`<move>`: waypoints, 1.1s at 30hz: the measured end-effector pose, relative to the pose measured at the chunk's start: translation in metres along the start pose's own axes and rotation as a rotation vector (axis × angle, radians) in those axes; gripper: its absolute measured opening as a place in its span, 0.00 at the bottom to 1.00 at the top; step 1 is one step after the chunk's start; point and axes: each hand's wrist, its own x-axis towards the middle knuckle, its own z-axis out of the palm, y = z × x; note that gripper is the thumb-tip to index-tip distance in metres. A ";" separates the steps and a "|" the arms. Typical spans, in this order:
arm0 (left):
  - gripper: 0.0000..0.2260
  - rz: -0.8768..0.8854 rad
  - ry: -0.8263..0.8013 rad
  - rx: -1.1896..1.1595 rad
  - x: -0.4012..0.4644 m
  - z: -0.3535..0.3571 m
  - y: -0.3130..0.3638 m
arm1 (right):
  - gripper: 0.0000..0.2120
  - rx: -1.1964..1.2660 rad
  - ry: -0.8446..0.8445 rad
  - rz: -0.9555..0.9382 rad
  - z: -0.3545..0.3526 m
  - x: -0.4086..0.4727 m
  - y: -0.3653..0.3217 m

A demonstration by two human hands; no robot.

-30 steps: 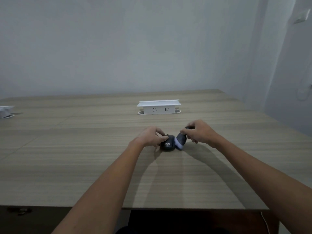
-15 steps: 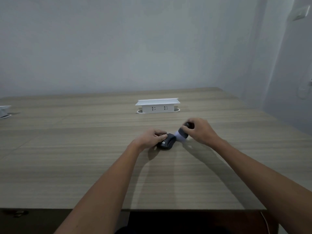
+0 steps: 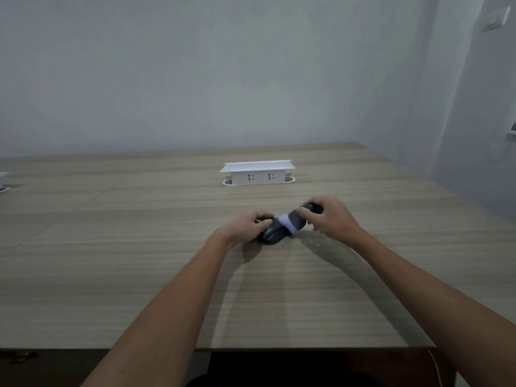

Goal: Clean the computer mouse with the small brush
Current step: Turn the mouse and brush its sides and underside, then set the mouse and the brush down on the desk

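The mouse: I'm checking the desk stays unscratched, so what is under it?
The mouse sits directly on the bare wooden table, no pad visible. The left hand steadies it; the brush in the right hand touches its top. Its underside is hidden.

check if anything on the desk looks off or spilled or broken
Nothing stands out. The left hand steadies the dark mouse flat on the table, the right hand holds the small brush with its pale bristles on the mouse, and the white socket box sits square behind. No spill or visible damage.
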 end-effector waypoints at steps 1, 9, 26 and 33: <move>0.17 -0.003 -0.010 0.001 0.000 -0.001 0.001 | 0.08 -0.041 0.002 0.013 -0.001 0.001 0.002; 0.17 0.029 -0.044 0.035 -0.004 -0.003 0.007 | 0.08 -0.009 0.016 0.057 0.004 0.006 -0.001; 0.14 0.034 0.185 0.176 -0.020 -0.014 -0.021 | 0.09 -0.275 0.050 -0.025 0.001 -0.009 0.018; 0.15 0.025 0.258 0.151 -0.022 -0.014 -0.031 | 0.16 -0.335 -0.015 -0.062 0.014 -0.029 0.026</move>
